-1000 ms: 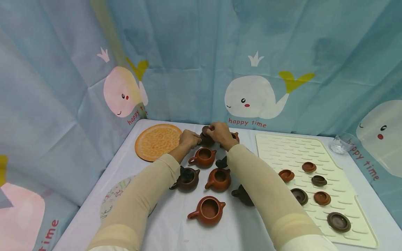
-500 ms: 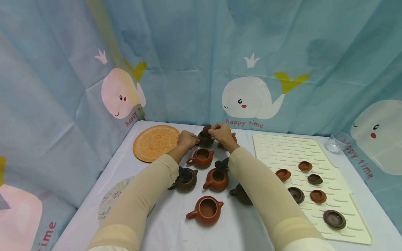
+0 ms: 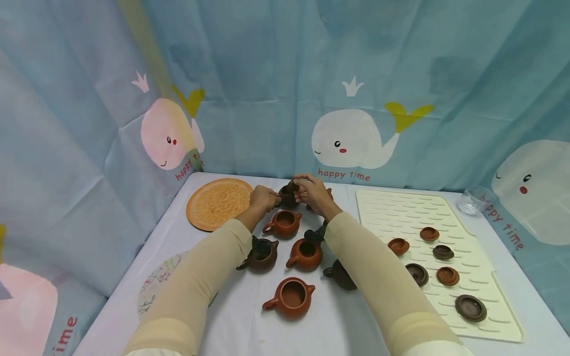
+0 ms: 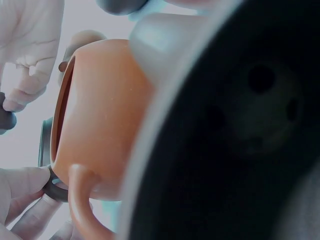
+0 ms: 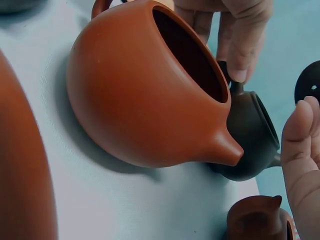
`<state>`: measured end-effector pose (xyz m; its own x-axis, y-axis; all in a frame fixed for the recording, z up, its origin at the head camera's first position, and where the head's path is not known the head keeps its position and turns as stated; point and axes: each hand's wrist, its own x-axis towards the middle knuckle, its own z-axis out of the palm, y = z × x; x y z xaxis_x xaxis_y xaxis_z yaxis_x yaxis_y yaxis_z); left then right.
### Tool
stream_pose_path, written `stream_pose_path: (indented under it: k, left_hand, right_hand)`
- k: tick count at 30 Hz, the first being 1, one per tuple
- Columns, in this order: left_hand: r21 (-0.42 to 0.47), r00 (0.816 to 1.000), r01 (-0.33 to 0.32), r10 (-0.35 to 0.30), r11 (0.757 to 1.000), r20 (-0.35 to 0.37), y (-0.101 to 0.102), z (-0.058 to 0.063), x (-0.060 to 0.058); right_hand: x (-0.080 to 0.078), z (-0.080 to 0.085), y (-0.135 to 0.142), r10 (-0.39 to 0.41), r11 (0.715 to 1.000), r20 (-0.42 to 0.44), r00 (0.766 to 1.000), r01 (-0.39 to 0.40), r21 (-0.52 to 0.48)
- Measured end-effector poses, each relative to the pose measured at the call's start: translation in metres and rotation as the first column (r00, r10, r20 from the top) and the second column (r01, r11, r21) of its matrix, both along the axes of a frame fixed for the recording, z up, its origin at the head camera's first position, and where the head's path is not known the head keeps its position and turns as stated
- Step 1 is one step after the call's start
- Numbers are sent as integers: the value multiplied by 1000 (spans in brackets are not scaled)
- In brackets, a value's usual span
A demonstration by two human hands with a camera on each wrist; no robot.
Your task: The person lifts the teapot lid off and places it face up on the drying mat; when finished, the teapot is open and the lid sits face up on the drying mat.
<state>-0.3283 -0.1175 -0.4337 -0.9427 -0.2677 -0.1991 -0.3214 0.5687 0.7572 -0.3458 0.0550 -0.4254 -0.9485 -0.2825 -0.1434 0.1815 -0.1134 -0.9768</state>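
Note:
At the back of the table my left hand (image 3: 264, 199) pinches the loop handle (image 4: 56, 191) of a small dark brown teapot (image 5: 250, 136). My right hand (image 3: 311, 192) holds a dark round lid (image 5: 308, 84) with a small hole in it, tilted on edge beside the teapot's open mouth. In the left wrist view that lid shows only as a dark edge at the fingertips. An orange-red teapot (image 3: 285, 224) without a lid stands just in front of both hands. Another reddish teapot (image 5: 257, 220) is partly hidden behind my right hand.
Nearer stand more lidless teapots, red (image 3: 294, 298) and dark (image 3: 262, 256), one partly under my right sleeve. A cream ridged mat (image 3: 472, 326) at right carries several upturned lids. A glass (image 3: 471, 200) stands behind it. Round placemats, orange (image 3: 218, 202) and patterned (image 3: 153, 287), lie left.
My right hand has lifted and tipped the dark lid at the teapot's mouth, and its fingers have spread a little. My left hand keeps its pinch on the handle. The head view has shifted slightly.

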Motion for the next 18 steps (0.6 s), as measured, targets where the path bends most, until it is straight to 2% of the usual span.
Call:
stream_pose_path:
  k: [5, 11, 18]
  left_hand:
    - [13, 1000, -12, 12, 1000, 16, 1, -1, -1]
    - [16, 1000, -14, 14, 1000, 15, 3, 0, 0]
    - [16, 1000, -21, 21, 1000, 14, 2, 0, -1]
  right_hand:
    - [1, 4, 4, 28, 999, -2, 1000, -28, 18]
    - [6, 18, 16, 82, 993, -67, 994, -76, 84]
    - [17, 33, 38, 106, 982, -127, 986, -83, 172]
